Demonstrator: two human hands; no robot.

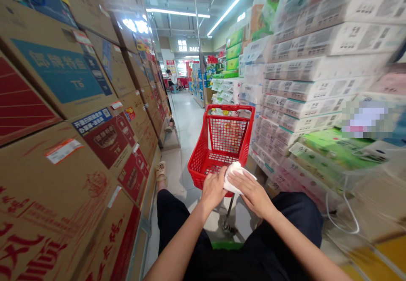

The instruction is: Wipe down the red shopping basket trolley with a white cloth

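A red plastic shopping cart (203, 158) with lattice walls stands right in front of my knees. My left hand (214, 189) is at its near rim, fingers curled over the edge and beside a crumpled white cloth (236, 169). The undersides of those fingers are hidden. My right hand (255, 194) holds the cloth, its fingers laid across the top and pressing it against the near side of the cart. Below the basket a metal post (229, 213) runs down to the floor between my legs.
Stacked cardboard cartons (63, 158) form a wall close on my left. Wrapped tissue packs (294, 69) are piled high on my right, with green packs (330, 145) lower down. The tiled aisle (187, 112) leads ahead; a person (173, 78) sits far off.
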